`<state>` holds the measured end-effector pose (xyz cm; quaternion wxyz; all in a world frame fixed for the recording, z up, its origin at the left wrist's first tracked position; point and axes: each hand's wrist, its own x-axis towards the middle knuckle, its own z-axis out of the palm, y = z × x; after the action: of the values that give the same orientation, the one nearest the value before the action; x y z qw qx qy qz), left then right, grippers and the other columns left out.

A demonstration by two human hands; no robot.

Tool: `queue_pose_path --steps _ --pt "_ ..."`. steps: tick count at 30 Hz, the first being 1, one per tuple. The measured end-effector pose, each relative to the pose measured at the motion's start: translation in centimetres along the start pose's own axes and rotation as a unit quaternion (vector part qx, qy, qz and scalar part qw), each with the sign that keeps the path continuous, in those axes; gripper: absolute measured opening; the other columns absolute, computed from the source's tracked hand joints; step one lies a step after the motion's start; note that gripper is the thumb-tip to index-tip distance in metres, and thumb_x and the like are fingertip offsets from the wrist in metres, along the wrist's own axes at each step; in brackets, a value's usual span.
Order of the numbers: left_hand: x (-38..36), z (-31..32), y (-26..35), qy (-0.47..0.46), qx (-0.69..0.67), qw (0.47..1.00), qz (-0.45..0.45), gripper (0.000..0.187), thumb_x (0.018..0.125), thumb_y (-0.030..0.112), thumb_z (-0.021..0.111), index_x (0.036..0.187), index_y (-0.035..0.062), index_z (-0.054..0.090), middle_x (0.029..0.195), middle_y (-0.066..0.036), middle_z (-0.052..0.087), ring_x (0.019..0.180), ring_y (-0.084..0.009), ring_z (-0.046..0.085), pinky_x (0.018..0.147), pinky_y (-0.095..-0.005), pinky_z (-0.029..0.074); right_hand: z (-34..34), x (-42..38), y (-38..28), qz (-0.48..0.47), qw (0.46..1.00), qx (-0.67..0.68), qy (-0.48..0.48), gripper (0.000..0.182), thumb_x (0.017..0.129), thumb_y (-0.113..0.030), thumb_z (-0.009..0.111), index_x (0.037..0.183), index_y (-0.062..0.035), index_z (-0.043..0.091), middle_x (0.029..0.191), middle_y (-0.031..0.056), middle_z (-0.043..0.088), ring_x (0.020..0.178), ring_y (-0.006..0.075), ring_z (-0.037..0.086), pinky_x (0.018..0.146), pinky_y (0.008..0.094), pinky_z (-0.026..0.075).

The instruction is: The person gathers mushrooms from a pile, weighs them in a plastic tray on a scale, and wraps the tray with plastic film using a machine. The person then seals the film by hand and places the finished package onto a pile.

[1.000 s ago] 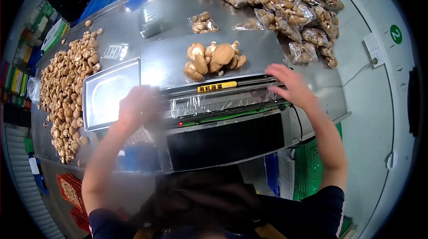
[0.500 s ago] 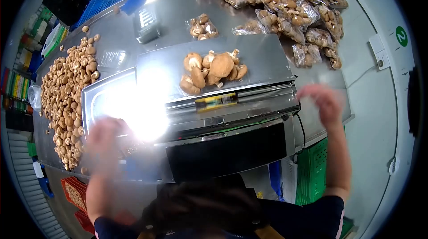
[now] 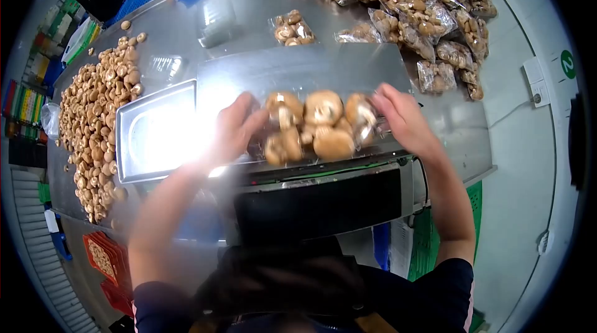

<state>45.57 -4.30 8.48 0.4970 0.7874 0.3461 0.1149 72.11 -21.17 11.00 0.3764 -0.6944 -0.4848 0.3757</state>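
Observation:
A pack of brown mushrooms (image 3: 326,123) in shiny clear film appears raised above the front of the steel wrapping machine (image 3: 298,62). My left hand (image 3: 235,129) grips its left edge, thumb and fingers closed on the film. At the right edge, my right hand (image 3: 404,118) pinches the wrap. Both hands and the pack are slightly blurred, and the film's underside is hidden. Left of the machine plate lies a bright metal tray (image 3: 155,134), partly washed out by glare.
Loose mushrooms (image 3: 96,128) are heaped at the left of the steel table. Wrapped packs (image 3: 423,13) are piled at the far right, and one bagged pack (image 3: 292,28) lies behind the machine. A red crate (image 3: 104,258) stands low at left; green crates (image 3: 429,246) are below right.
Both hands have come inward from the machine's sides and taken hold of the film. The mushrooms, earlier lying on the plate, are now closer, in the wrap between my hands.

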Motion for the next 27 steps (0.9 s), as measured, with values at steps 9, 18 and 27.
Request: queue_pose_path --steps 9,18,27 --pt "-12.8 7.0 -5.6 -0.027 -0.075 0.988 -0.135 0.018 0.099 0.023 0.044 0.097 0.0048 0.043 0.059 -0.002 0.05 0.043 -0.0074 0.043 0.038 -0.0219 0.032 9.3 -12.0 5.2 0.215 0.975 0.029 0.048 0.022 0.096 -0.022 0.05 0.096 -0.0004 0.053 0.078 0.0104 0.062 0.067 0.0179 0.062 0.055 0.0317 0.049" --pt "-17.3 7.1 -16.3 0.165 -0.025 0.98 -0.112 0.04 0.096 0.035 0.052 0.072 0.0037 0.061 0.048 0.006 0.039 0.037 -0.0035 0.03 0.035 -0.0226 0.021 14.6 -14.3 9.8 0.145 0.95 -0.097 0.259 0.04 0.092 -0.025 0.059 0.063 0.0026 0.057 0.047 0.0129 0.05 0.039 0.0257 0.045 0.044 0.034 0.039" --pt "-29.0 2.4 -19.0 0.05 -0.276 0.757 -0.59 0.032 0.085 0.036 0.063 0.087 0.0047 0.063 0.059 -0.005 0.057 0.042 -0.0157 0.055 0.035 -0.0247 0.04 20.4 -22.6 13.9 0.502 0.833 0.209 0.101 0.038 0.087 -0.022 0.062 0.057 -0.0008 0.056 0.049 0.0031 0.051 0.042 0.0116 0.046 0.042 0.0286 0.035"
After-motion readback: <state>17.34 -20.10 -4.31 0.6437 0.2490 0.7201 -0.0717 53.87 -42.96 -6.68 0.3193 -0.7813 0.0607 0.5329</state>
